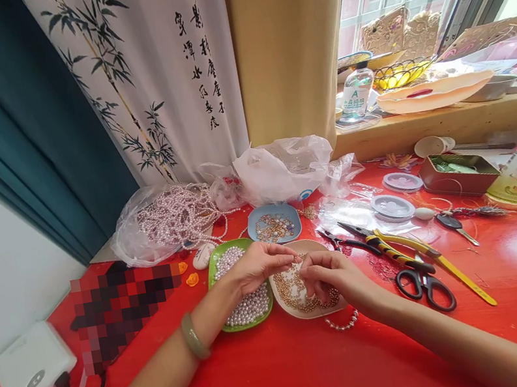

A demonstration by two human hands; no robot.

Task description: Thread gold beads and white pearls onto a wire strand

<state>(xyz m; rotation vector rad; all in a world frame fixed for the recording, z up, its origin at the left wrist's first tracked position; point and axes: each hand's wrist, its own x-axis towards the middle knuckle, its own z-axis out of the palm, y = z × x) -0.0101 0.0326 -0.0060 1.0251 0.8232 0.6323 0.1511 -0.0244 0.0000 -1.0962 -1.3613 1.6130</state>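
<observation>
Gold beads: in the cream dish, beneath both hands.
Pearls: in the green dish, below the left hand.
Left hand: fingertips drawn toward the thumb; cannot tell whether they grip anything.
Right hand: fingers curled, just beside the left's tips; hold unclear.
Bead feel: probably light, hard, slippery; best pinched singly across opposite sides.

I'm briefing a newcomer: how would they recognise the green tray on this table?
On the red table, find the left hand near the middle. The green tray lies beneath its wrist, holding pearly white beads. Its green rim distinguishes it from the blue tray and beige tray.
</observation>
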